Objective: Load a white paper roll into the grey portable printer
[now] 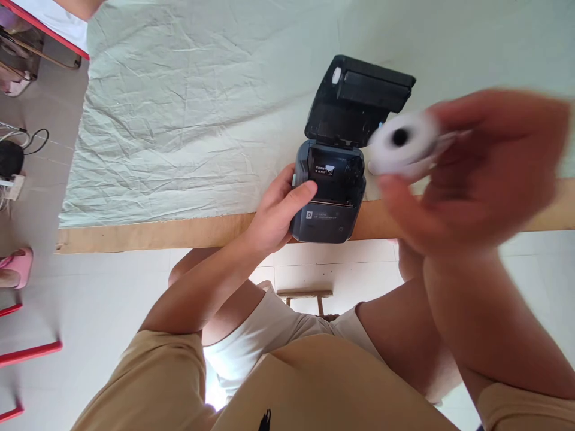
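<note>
My left hand [283, 209] grips the left side of a small dark label printer [327, 218], its thumb over the rim of the paper bay. The printer's lid [354, 102] is swung up and back, so the hollow bay with a small printed sticker inside shows. To the right of the printer, my right hand [485, 173] is closed round a white paper roll [404, 143], whose dark core hole faces me. Both the roll and this hand are blurred by motion. The roll is held above the table, close to the lid's right edge.
A pale green cloth [188, 120] covers the table, with a bare wooden edge [179, 232] along the front. Part of another person's arm [81, 6] shows at the top left. Cables and a dark round object [11, 158] lie on the floor at left, near a pink slipper [22, 267].
</note>
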`<move>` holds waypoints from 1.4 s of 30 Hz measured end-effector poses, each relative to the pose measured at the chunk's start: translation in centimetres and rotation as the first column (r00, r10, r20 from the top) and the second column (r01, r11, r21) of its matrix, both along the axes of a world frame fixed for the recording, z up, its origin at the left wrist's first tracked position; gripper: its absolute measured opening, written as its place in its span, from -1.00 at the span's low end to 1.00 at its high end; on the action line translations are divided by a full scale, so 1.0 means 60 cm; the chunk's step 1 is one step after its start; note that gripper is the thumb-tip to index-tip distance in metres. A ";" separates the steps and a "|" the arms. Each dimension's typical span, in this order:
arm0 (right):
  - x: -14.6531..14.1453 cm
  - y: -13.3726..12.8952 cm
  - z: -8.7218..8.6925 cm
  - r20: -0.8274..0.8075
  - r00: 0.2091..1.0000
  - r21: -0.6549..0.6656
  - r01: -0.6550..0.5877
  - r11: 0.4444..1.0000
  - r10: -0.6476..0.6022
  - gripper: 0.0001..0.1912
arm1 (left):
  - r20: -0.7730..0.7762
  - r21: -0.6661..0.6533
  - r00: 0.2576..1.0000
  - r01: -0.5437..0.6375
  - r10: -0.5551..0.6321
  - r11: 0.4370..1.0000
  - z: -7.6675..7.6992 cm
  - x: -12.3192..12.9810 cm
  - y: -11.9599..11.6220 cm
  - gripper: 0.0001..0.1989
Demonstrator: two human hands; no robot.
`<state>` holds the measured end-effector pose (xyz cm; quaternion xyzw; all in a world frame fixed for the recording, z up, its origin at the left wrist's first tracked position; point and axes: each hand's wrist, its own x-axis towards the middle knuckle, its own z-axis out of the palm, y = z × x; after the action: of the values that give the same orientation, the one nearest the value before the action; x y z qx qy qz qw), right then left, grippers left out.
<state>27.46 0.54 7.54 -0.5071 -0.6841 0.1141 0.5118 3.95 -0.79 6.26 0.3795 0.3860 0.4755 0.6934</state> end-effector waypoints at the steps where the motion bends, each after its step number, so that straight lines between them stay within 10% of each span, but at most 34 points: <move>1: -0.024 -0.011 0.002 0.043 0.999 0.030 -0.021 0.999 0.019 -0.56 | -0.002 0.008 1.000 0.007 -0.007 1.000 0.001 -0.001 0.000 -0.41; 7: -0.036 0.003 -0.009 0.400 0.915 0.058 -0.089 0.994 0.059 -0.70 | -0.030 0.009 0.999 0.027 -0.027 1.000 -0.005 -0.004 -0.004 -0.44; 25: -0.058 -0.020 0.013 0.264 0.905 0.189 -0.388 0.902 0.334 -0.74 | -0.061 0.055 0.997 -0.037 0.040 0.998 -0.004 -0.001 -0.012 -0.15; 31: -0.045 0.003 0.003 0.046 0.996 0.385 -0.092 0.918 0.080 -0.93 | -0.082 0.071 0.997 -0.008 0.014 0.997 -0.010 -0.006 -0.010 0.03; 33: -0.040 0.003 0.004 0.078 0.996 0.254 0.022 0.967 -0.043 -0.65 | -0.078 0.079 0.997 0.011 -0.005 0.997 -0.010 -0.007 -0.009 0.10; 36: -0.039 -0.003 0.006 0.070 0.997 0.088 0.033 0.996 -0.039 -0.49 | -0.085 0.065 0.996 0.009 -0.004 0.998 -0.010 -0.009 -0.007 0.18; 39: -0.043 -0.010 0.006 -0.133 0.991 0.273 0.031 0.961 0.006 -0.80 | -0.089 0.044 0.996 0.005 -0.001 0.999 -0.012 -0.010 -0.006 0.22; 42: -0.042 -0.017 0.005 -0.143 0.986 0.220 -0.057 0.974 0.090 -0.59 | -0.096 0.043 0.995 0.022 -0.018 0.999 -0.015 -0.013 -0.007 0.23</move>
<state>24.91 -0.49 7.83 -0.4128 -0.6699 0.0967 0.6095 3.17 -1.20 5.39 0.4209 0.4043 0.4582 0.6704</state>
